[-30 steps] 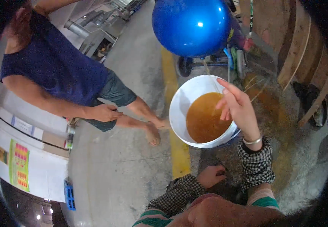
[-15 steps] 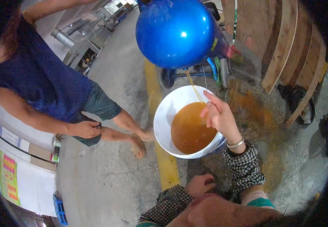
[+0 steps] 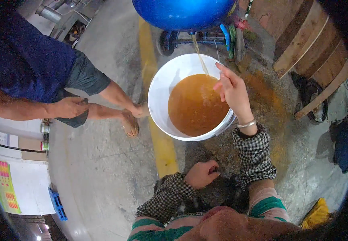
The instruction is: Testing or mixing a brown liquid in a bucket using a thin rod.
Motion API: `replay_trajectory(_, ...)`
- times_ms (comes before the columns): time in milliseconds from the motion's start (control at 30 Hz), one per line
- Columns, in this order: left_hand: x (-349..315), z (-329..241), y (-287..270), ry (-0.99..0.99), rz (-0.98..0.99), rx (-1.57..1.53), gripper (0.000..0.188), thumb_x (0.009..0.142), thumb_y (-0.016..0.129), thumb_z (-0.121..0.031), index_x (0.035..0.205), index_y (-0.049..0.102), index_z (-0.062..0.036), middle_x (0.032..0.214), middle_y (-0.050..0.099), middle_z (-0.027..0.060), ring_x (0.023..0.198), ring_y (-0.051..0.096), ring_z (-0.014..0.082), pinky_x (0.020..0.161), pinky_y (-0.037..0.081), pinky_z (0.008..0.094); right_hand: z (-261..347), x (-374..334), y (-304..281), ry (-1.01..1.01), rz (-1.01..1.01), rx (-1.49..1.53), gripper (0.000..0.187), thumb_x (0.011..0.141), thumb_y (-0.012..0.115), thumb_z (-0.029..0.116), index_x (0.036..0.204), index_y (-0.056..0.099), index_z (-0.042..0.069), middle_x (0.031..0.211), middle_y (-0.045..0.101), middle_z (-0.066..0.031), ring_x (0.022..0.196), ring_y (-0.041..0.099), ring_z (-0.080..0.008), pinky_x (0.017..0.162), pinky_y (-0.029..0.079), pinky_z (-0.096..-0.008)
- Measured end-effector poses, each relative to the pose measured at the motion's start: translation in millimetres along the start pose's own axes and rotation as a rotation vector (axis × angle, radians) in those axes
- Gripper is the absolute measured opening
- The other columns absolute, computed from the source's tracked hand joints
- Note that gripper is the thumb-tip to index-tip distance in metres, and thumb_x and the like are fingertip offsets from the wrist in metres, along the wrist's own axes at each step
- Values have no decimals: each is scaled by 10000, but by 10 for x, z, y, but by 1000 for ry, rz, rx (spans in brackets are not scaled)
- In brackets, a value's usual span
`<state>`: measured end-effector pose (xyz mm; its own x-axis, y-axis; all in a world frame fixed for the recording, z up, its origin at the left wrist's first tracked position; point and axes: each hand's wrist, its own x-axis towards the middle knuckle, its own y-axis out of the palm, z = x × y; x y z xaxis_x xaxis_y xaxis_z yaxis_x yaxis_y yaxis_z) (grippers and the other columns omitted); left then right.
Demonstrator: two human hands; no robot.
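Note:
A white bucket [image 3: 158, 100] stands beneath a rounded blue tank [image 3: 182, 14], partly filled with orange-brown liquid [image 3: 196, 108]. From the tank's underside a thin pale stream [image 3: 199, 52] runs down into it. Above the bucket's right rim is my right hand [image 3: 234, 90], its index finger reaching forward and the other fingers curled; a thin wire [image 3: 217, 50] shows near its fingertip. What those fingers hold, if anything, is hidden. My left hand [image 3: 201, 175] hangs loosely closed below the near rim, apart from the bucket, with nothing visible in it.
Another person in a dark blue top [image 3: 33, 56] stands at the left, close to the bucket. A yellow line [image 3: 158, 136] crosses the floor. Curved wooden boards [image 3: 302, 48] lean at the right. The floor beside the bucket has an orange-brown stain [image 3: 270, 96].
My view has tilted down, so tank, bucket and person sit higher in the picture. My left hand shows more fully. My right hand keeps its place over the rim, and liquid still runs.

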<state>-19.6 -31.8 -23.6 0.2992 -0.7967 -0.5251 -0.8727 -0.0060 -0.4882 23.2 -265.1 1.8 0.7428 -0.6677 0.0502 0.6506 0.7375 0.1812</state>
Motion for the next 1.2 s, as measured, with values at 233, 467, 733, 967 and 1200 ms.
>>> replay_trajectory(233,-19,23,50,22,-7,28,310,774,606,-251,991,531,-43,768,595,173,701,589,308,639,463,392,-3,-23,-14,11,-19,1,312,900,400,126,1191,494,62,607,546,-17,418,381,-37,410,341,-198)
replay_trajectory(467,-16,-9,40,65,-51,-29,267,752,606,-224,920,530,-31,690,575,182,664,576,343,592,450,408,-28,21,-20,-28,-72,-38,304,890,395,89,1166,507,28,607,528,-12,532,427,-45,497,366,-202)
replay_trajectory(733,3,118,87,70,-89,47,273,759,606,-226,932,540,-26,715,582,181,658,576,336,588,454,404,31,77,87,-98,-130,34,292,879,415,71,1147,508,3,624,527,-15,569,474,-62,554,397,-208)
replay_trajectory(967,18,269,94,121,-91,36,299,767,608,-247,981,554,-46,813,604,168,734,603,302,669,480,365,101,143,200,-180,-112,-106,270,866,431,75,1100,533,-12,575,530,-40,535,484,-82,528,406,-234)
replay_trajectory(1200,-8,179,43,105,-82,12,312,769,613,-254,984,548,-38,783,603,164,720,601,299,660,477,368,25,250,185,-89,40,-171,320,903,391,152,1160,488,-12,571,550,-16,434,378,-42,424,322,-203)
